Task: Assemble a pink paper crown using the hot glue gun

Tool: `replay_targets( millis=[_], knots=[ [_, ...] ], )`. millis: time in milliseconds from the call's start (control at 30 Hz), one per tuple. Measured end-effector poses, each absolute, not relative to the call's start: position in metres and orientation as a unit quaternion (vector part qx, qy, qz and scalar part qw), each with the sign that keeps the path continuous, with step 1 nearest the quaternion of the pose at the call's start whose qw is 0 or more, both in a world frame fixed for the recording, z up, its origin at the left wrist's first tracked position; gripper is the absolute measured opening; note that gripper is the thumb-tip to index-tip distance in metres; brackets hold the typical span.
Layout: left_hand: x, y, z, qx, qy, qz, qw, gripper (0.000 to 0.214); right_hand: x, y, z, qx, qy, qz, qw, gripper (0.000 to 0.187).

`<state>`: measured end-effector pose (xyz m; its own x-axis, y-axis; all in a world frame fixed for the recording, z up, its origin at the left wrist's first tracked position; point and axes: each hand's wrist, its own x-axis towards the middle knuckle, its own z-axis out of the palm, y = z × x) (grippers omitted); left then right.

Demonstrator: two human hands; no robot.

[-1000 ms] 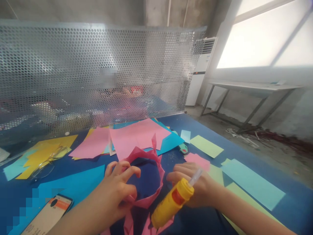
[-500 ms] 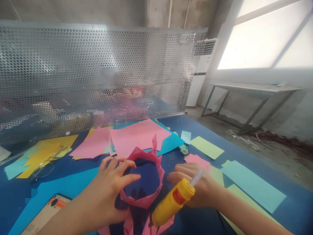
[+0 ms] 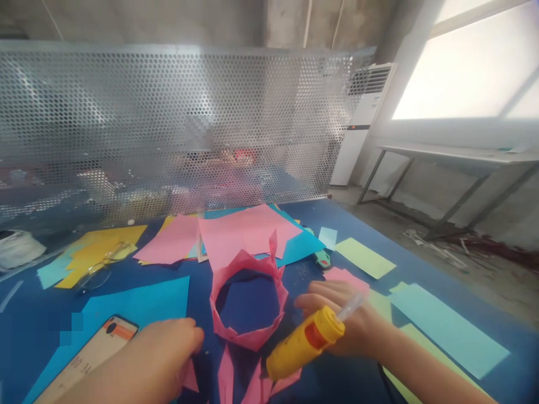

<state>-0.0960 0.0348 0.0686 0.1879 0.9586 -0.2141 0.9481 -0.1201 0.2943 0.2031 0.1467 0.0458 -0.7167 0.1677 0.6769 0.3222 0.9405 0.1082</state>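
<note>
A ring of folded pink paper point(image 3: 219, 331) with pointed edges lies on the blue table in front of me. My left hand point(image 3: 172, 350) is to its lower left, fingers curled down over a folded pink paper piece point(image 3: 190, 377); the fingertips are hidden. In my right hand point(image 3: 341, 314) is a yellow glue gun point(image 3: 301, 348), its nozzle tilted down to the left and a clear glue stick poking out behind. Below the ring, near the nozzle, are more folded pink pieces point(image 3: 226, 377).
A phone point(image 3: 99, 350) rests on a blue sheet point(image 3: 168, 294) at left, near glasses point(image 3: 95, 275) and yellow paper point(image 3: 126, 235). Pink sheets point(image 3: 252, 227) lie behind the ring. Green and pale blue papers point(image 3: 455, 331) are at right. A perforated metal screen point(image 3: 168, 112) borders the table's back.
My left hand has left the ring, moved down and to the left, and curled its fingers over a folded pink piece. The right hand with the glue gun has hardly moved; the view has shifted slightly.
</note>
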Motion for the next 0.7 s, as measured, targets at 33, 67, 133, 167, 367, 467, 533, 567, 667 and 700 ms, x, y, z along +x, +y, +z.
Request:
replay_targets(
  millis=[33, 67, 133, 167, 367, 467, 533, 567, 667, 700],
  knots=[
    [-0.091, 0.034, 0.07, 0.745, 0.641, 0.001, 0.186, 0.034, 0.203, 0.146, 0.048, -0.13, -0.919, -0.111, 0.354, 0.01],
    [-0.086, 0.034, 0.072, 0.738, 0.649, -0.007, 0.186, 0.029, 0.203, 0.146, 0.05, -0.127, -0.919, -0.11, 0.357, 0.01],
    [-0.081, 0.035, 0.079, 0.726, 0.658, -0.011, 0.2, 0.015, 0.202, 0.146, 0.053, -0.123, -0.917, -0.105, 0.364, 0.012],
    [-0.081, 0.036, 0.083, 0.717, 0.663, -0.004, 0.216, 0.011, 0.202, 0.146, 0.054, -0.121, -0.915, -0.102, 0.37, 0.014],
    [-0.082, 0.049, 0.11, 0.639, 0.602, 0.135, 0.459, 0.022, 0.201, 0.14, 0.046, -0.16, -0.87, -0.071, 0.462, 0.008],
    [-0.075, 0.055, 0.117, 0.592, 0.555, 0.219, 0.541, 0.021, 0.2, 0.134, 0.04, -0.196, -0.843, -0.049, 0.499, 0.009],
    [-0.07, 0.057, 0.115, 0.568, 0.54, 0.246, 0.57, 0.02, 0.198, 0.13, 0.04, -0.194, -0.842, -0.039, 0.503, 0.01],
    [-0.068, 0.057, 0.114, 0.558, 0.535, 0.253, 0.582, 0.02, 0.197, 0.129, 0.041, -0.187, -0.844, -0.037, 0.501, 0.01],
    [-0.064, 0.058, 0.11, 0.535, 0.522, 0.273, 0.605, 0.017, 0.193, 0.128, 0.043, -0.159, -0.856, -0.032, 0.49, 0.001],
    [-0.064, 0.058, 0.109, 0.53, 0.518, 0.282, 0.609, 0.016, 0.192, 0.127, 0.043, -0.15, -0.863, -0.026, 0.482, 0.003]
  ],
)
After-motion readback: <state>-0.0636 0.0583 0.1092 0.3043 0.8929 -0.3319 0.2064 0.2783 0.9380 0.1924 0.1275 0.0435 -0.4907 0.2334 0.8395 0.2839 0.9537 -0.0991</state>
